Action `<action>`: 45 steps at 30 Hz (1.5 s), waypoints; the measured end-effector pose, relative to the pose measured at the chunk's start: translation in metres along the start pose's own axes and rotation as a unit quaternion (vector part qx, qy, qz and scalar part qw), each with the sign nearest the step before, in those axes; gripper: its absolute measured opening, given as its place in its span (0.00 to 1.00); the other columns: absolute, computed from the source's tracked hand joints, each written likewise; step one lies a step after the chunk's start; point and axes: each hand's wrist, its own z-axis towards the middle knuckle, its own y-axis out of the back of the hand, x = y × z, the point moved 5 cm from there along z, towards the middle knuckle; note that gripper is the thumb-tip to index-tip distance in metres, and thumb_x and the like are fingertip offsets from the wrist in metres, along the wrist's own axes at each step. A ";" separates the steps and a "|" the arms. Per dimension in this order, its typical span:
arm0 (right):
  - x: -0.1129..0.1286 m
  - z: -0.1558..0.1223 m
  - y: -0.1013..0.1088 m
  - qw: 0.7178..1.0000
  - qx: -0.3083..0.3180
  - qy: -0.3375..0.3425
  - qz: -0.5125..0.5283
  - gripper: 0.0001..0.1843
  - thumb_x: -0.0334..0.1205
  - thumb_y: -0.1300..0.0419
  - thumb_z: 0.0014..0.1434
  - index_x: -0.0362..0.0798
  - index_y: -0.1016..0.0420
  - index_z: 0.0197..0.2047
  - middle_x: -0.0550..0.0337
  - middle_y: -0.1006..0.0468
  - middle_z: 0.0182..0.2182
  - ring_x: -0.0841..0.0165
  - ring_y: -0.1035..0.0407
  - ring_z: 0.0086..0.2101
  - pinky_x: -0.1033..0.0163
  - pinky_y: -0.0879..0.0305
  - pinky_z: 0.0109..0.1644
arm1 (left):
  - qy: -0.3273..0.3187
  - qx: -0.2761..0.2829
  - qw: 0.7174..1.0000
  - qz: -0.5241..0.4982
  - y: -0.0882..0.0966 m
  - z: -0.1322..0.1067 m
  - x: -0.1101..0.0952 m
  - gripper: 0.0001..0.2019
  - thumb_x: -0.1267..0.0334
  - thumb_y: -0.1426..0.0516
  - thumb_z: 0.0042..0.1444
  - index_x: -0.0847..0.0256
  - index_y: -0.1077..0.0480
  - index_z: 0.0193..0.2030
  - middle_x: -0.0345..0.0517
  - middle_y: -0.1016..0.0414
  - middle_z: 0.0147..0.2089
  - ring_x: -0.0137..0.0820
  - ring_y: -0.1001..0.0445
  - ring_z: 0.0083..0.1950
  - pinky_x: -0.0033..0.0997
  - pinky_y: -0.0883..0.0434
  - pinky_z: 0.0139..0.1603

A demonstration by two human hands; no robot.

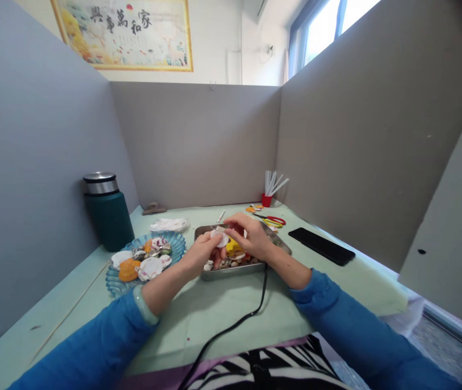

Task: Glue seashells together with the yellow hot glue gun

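Both forearms, in blue sleeves, reach forward from the lower corners and slant inward, so the hands meet over the tray (pixel 231 272). The left hand (pixel 199 255) comes in from the lower left, its forearm rising to the right, with a pale green cuff (pixel 144 305) at the wrist. Its thumb lies along the lower edge of a white disc (pixel 219 239) and the fingers curl beneath, pinching it. The right hand (pixel 254 236) arches in from the other side, back of the hand uppermost, wrist bent inward, its forearm sloping down to the right. Its thumb and index finger point left and come together at the disc's upper right edge; whether they grip it too, I cannot tell. The hands are together at the disc, which is raised above the left part of the tray, its face turned up toward the person.

Under the hands, the tray holds many small pieces and a yellow piece (pixel 234 247). A black cord (pixel 234 325) runs from the tray's near edge down toward the person. Beside the left forearm is a blue plate (pixel 112 284) of white and orange pieces; beyond the right forearm lies a phone (pixel 322 246).
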 end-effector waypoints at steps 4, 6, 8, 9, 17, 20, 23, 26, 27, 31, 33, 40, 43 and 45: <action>0.001 -0.001 -0.003 0.999 0.022 0.027 -0.017 0.10 0.41 0.47 0.62 0.46 0.30 0.42 0.57 0.28 0.30 0.71 0.39 0.27 0.65 0.39 0.33 | -0.002 0.004 1.000 0.022 0.000 0.001 0.001 0.16 0.51 0.49 0.55 0.64 0.39 0.28 0.39 0.33 0.20 0.20 0.39 0.13 0.21 0.44 0.16; 0.001 -0.002 -0.004 0.999 0.022 0.028 -0.015 0.11 0.41 0.48 0.62 0.46 0.30 0.44 0.57 0.28 0.31 0.71 0.39 0.26 0.65 0.39 0.34 | -0.004 0.007 1.000 0.026 0.000 0.001 0.003 0.17 0.51 0.48 0.55 0.65 0.38 0.28 0.39 0.33 0.20 0.20 0.39 0.13 0.21 0.44 0.16; 0.000 -0.002 -0.004 0.999 0.024 0.027 -0.010 0.11 0.40 0.48 0.62 0.47 0.30 0.45 0.56 0.27 0.32 0.71 0.38 0.27 0.65 0.39 0.34 | -0.005 0.011 0.999 0.031 0.001 0.002 0.004 0.18 0.50 0.48 0.55 0.65 0.37 0.27 0.39 0.33 0.20 0.20 0.39 0.13 0.21 0.44 0.16; 0.000 -0.002 -0.005 0.999 0.026 0.026 -0.007 0.11 0.39 0.48 0.62 0.46 0.30 0.45 0.56 0.27 0.32 0.71 0.37 0.27 0.65 0.38 0.34 | -0.007 0.014 0.999 0.034 0.001 0.002 0.005 0.18 0.50 0.49 0.55 0.65 0.37 0.27 0.40 0.33 0.20 0.20 0.39 0.14 0.21 0.44 0.16; -0.003 -0.003 -0.007 0.999 0.043 0.020 0.001 0.10 0.38 0.48 0.62 0.46 0.28 0.43 0.57 0.27 0.31 0.71 0.36 0.27 0.65 0.38 0.33 | -0.020 0.022 0.998 0.061 0.005 0.004 0.008 0.19 0.49 0.50 0.56 0.65 0.37 0.28 0.40 0.33 0.21 0.21 0.38 0.15 0.21 0.44 0.17; -0.003 -0.003 -0.007 0.999 0.049 0.021 -0.006 0.10 0.38 0.48 0.62 0.46 0.28 0.43 0.56 0.26 0.31 0.71 0.35 0.28 0.65 0.37 0.34 | -0.018 0.024 0.998 0.061 0.005 0.004 0.008 0.19 0.49 0.50 0.56 0.65 0.37 0.28 0.40 0.32 0.21 0.21 0.38 0.15 0.22 0.44 0.17; -0.003 -0.002 -0.007 0.998 0.057 0.020 -0.011 0.09 0.37 0.48 0.61 0.46 0.28 0.42 0.56 0.26 0.31 0.71 0.34 0.28 0.65 0.37 0.34 | -0.018 0.024 0.997 0.067 0.005 0.004 0.008 0.19 0.49 0.50 0.57 0.65 0.37 0.28 0.40 0.32 0.22 0.21 0.38 0.15 0.21 0.44 0.18; -0.003 -0.003 -0.007 0.998 0.062 0.015 -0.010 0.09 0.36 0.48 0.61 0.46 0.29 0.42 0.56 0.26 0.32 0.71 0.34 0.28 0.65 0.37 0.34 | -0.020 0.024 0.996 0.078 0.005 0.004 0.009 0.19 0.49 0.51 0.57 0.65 0.37 0.27 0.40 0.32 0.21 0.21 0.37 0.15 0.21 0.44 0.18; -0.003 -0.003 -0.008 0.998 0.062 0.013 -0.010 0.09 0.36 0.48 0.61 0.46 0.29 0.42 0.56 0.26 0.32 0.71 0.34 0.28 0.65 0.38 0.34 | -0.020 0.024 0.996 0.080 0.005 0.005 0.010 0.19 0.49 0.51 0.57 0.65 0.37 0.27 0.40 0.32 0.21 0.21 0.37 0.15 0.21 0.44 0.18; -0.004 -0.004 -0.008 0.998 0.057 0.003 -0.008 0.10 0.35 0.48 0.61 0.46 0.30 0.45 0.57 0.25 0.31 0.72 0.35 0.27 0.66 0.38 0.33 | -0.022 0.025 0.996 0.079 0.006 0.006 0.011 0.20 0.48 0.51 0.57 0.65 0.37 0.28 0.41 0.31 0.21 0.21 0.37 0.15 0.21 0.44 0.17; -0.005 -0.005 -0.009 0.998 0.057 0.001 -0.006 0.13 0.35 0.48 0.61 0.46 0.31 0.48 0.58 0.25 0.31 0.72 0.36 0.26 0.66 0.37 0.33 | -0.023 0.028 0.997 0.074 0.005 0.005 0.010 0.20 0.48 0.51 0.57 0.65 0.37 0.28 0.40 0.32 0.22 0.21 0.37 0.15 0.21 0.44 0.17; -0.002 -0.004 -0.009 0.997 0.071 0.017 0.009 0.14 0.33 0.49 0.61 0.46 0.30 0.49 0.54 0.23 0.38 0.70 0.31 0.32 0.64 0.35 0.39 | -0.015 0.023 0.996 0.086 0.003 0.003 0.007 0.19 0.49 0.51 0.57 0.65 0.37 0.26 0.40 0.32 0.21 0.21 0.37 0.15 0.21 0.43 0.17; -0.003 -0.004 -0.010 0.997 0.074 0.014 0.009 0.14 0.34 0.48 0.61 0.46 0.29 0.49 0.55 0.23 0.36 0.70 0.32 0.30 0.64 0.35 0.37 | -0.014 0.021 0.996 0.091 0.004 0.004 0.009 0.19 0.50 0.51 0.57 0.65 0.36 0.27 0.41 0.31 0.22 0.21 0.37 0.15 0.21 0.43 0.18; -0.004 -0.004 -0.010 0.997 0.076 0.013 0.011 0.14 0.35 0.48 0.61 0.46 0.29 0.48 0.56 0.23 0.34 0.71 0.33 0.28 0.65 0.36 0.35 | -0.013 0.023 0.995 0.095 0.005 0.004 0.011 0.19 0.49 0.51 0.57 0.65 0.36 0.27 0.41 0.31 0.22 0.21 0.37 0.15 0.21 0.43 0.18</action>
